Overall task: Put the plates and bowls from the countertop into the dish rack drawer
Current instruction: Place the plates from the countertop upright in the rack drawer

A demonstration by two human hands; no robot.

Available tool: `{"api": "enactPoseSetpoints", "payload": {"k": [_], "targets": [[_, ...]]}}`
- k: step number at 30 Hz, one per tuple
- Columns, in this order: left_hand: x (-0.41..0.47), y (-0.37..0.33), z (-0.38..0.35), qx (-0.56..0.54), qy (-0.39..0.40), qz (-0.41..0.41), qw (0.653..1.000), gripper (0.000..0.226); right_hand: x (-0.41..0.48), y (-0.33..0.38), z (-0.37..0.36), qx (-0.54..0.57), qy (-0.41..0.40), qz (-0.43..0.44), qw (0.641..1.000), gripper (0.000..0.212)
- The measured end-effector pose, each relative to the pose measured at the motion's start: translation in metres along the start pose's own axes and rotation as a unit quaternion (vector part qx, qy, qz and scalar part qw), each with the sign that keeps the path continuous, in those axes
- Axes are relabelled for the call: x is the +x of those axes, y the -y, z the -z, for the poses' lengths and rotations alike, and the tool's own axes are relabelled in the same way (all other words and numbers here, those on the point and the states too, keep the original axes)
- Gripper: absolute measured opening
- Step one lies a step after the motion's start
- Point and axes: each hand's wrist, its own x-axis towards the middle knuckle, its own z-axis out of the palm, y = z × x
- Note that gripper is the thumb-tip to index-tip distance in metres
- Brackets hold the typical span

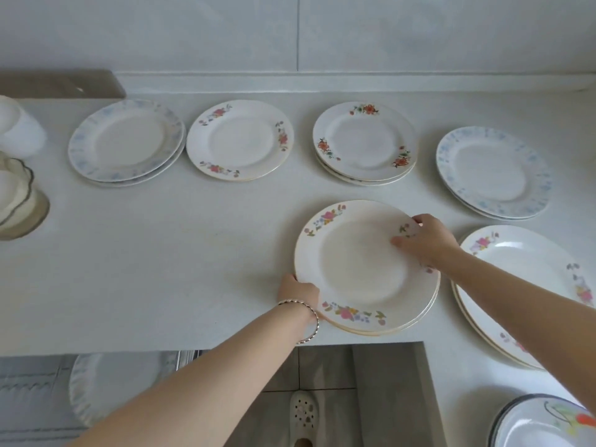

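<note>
A small stack of white plates with pink flowers (358,269) lies near the front edge of the white countertop (161,269). My left hand (298,293), with a bracelet on the wrist, grips the stack's near left rim. My right hand (425,238) holds the far right rim, thumb on top. Further plate stacks lie around: blue-rimmed (125,143), pink-flowered (240,140), red-flowered (364,141), blue-rimmed (491,171), and a large flowered one (522,285) under my right forearm. Below the counter at left the dish rack drawer (38,391) stands open with one plate (106,385) in it.
White bowls (19,130) and a scalloped bowl stack (14,195) stand at the far left. A colourful bowl (548,424) sits at the bottom right corner. A tiled wall (290,37) runs behind the counter. My foot in a white clog (303,414) stands on the floor.
</note>
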Motion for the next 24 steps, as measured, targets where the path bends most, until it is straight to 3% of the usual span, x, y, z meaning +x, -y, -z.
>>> {"api": "enactPoseSetpoints", "payload": {"k": [5,10,18,24], "targets": [[-0.013,0.018,0.100,0.022,-0.052,-0.070,0.996,0.026,-0.075,0.041,-0.038,0.078,0.034,0.052,0.995,0.060],[-0.036,0.070,0.232,0.097,-0.110,-0.143,0.979,0.026,-0.178,0.081,-0.119,0.155,0.092,0.086,0.980,0.046],[-0.043,0.183,0.433,0.202,-0.119,-0.060,0.970,0.029,-0.318,0.113,-0.300,0.153,0.214,0.068,0.962,0.032],[0.008,0.251,0.509,0.281,-0.092,0.054,0.954,0.035,-0.353,0.112,-0.417,0.095,0.293,-0.002,0.951,0.034]]}}
